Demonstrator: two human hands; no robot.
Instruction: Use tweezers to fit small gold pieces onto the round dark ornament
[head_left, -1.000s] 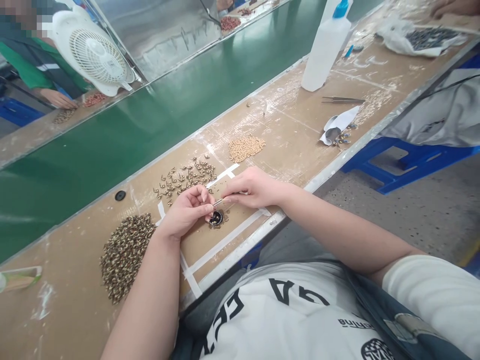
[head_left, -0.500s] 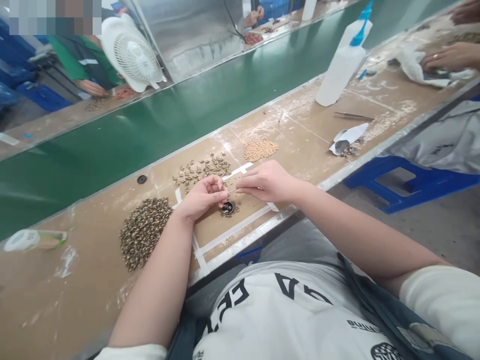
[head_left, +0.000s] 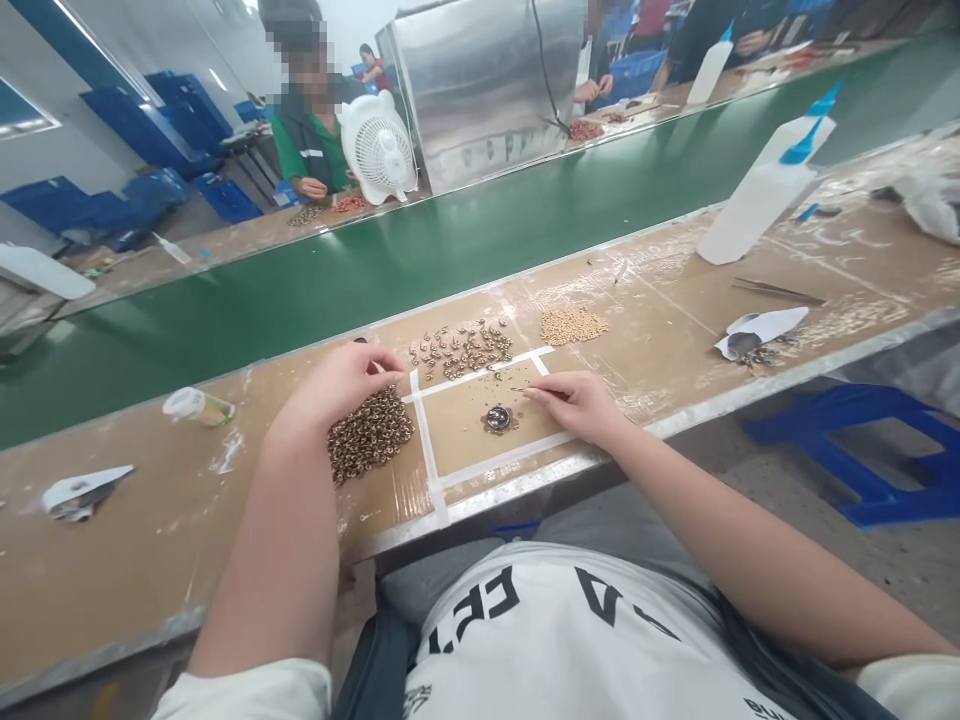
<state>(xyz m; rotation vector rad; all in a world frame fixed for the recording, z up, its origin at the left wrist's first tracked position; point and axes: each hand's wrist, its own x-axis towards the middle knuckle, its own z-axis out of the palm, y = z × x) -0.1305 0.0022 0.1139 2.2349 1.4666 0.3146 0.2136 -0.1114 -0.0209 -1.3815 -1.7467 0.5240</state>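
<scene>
My left hand (head_left: pixel 345 385) hangs over the near-left pile of small brass-coloured metal pieces (head_left: pixel 371 435). Its thumb and fingers are drawn together; what they pinch, if anything, is too small to make out. My right hand (head_left: pixel 574 402) is closed on a thin metal tool (head_left: pixel 519 389), whose tip points left. Below and left of that tip, a small round black dish (head_left: pixel 498 419) with shiny bits inside sits within a white-taped square. Loose metal pieces (head_left: pixel 469 350) lie scattered behind the square, beside a heap of tiny tan beads (head_left: pixel 574 326).
White bottles with blue nozzles (head_left: pixel 757 195) stand at the right, near tweezers (head_left: pixel 780 291) and a scrap of white paper (head_left: pixel 765 328). A small white-capped container (head_left: pixel 196 407) lies left. Behind runs a green conveyor belt (head_left: pixel 480 220); people work across it beside a white fan (head_left: pixel 379 148).
My left hand has moved away from the right hand, leftward to the metal pile. The right hand still holds the thin tool, now apart from the left. The camera view has shifted.
</scene>
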